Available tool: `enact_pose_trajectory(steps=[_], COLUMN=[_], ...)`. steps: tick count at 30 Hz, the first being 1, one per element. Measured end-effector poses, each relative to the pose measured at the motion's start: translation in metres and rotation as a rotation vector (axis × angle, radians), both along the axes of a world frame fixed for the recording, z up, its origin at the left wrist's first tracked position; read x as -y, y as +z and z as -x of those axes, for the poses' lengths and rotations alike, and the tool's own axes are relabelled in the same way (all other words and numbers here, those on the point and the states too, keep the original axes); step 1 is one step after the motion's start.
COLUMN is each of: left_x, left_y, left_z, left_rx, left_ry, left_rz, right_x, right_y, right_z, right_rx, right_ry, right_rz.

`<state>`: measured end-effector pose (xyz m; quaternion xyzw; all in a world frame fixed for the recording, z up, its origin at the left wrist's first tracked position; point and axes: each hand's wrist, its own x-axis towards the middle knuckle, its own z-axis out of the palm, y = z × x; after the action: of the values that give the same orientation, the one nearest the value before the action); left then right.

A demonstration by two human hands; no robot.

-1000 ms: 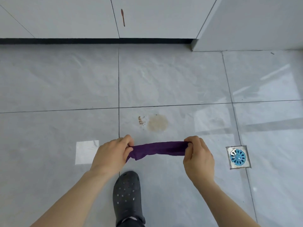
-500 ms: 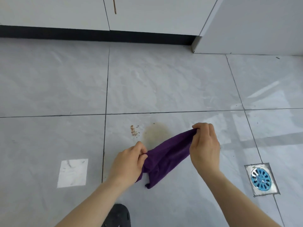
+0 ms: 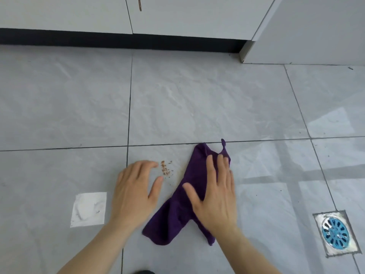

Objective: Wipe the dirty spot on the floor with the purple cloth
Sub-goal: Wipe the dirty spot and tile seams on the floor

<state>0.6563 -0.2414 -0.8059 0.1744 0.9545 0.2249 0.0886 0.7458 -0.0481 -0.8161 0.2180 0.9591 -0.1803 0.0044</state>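
- The cloth (image 3: 183, 196) was deep purple, creased and folded, and lay on the floor (image 3: 197, 99) in a long slanted strip, its wide end near the viewer and a small loop at its far tip, which reached the grout line.
- The right hand (image 3: 214, 196) lay flat on the cloth, fingers spread, grip open and pressing rather than pinching.
- The left hand (image 3: 136, 188) rested beside the cloth on bare tile, grip open and empty, fingertips just short of the crumbs (image 3: 166, 169).
- Those brown crumbs lay between the left hand and the cloth, uncovered.
- Any stain under the cloth was hidden; only a faint tan edge showed at its left side.
- A dark shoe tip (image 3: 144, 272) was cut off at the bottom edge.
- A pale square patch (image 3: 88, 209) lay left of the left hand; a drain (image 3: 335, 233) with a blue grate sat well apart to the right.
- Open tile stretched ahead to the dark kickboard (image 3: 118, 39) and white cabinets (image 3: 187, 14), one door bearing a brown streak (image 3: 139, 3).
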Motion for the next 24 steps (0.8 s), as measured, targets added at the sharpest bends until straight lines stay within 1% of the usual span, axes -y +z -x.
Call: enact_pose_trajectory(steps=[3,6,10,14,20,24], left_x=[0.015,0.023,0.027,0.028,0.028,0.027], left_y=[-0.015,-0.034,-0.054,-0.061,-0.060,-0.058], left_z=[0.019,0.034,0.039,0.039,0.041,0.041], left_rx=[-0.069,-0.057,-0.083,-0.108,-0.101,-0.088], left_ry=[0.031,0.001,-0.007,-0.019,-0.023,-0.006], left_rz=[0.103,0.212,0.291,0.302,0.299,0.280], right_x=[0.017,0.020,0.012,0.005,-0.017,-0.019], right_y=[-0.022,-0.034,-0.044,-0.046,-0.042,-0.041], right_z=[-0.005,0.004,0.014,0.024,0.062,0.070], right_rx=[0.091,0.083,0.057,0.039,-0.026,-0.151], right_ry=[0.038,0.017,0.032,0.033,0.102,0.039], right_rz=[-0.055,-0.114,-0.155,-0.164,-0.133,0.016])
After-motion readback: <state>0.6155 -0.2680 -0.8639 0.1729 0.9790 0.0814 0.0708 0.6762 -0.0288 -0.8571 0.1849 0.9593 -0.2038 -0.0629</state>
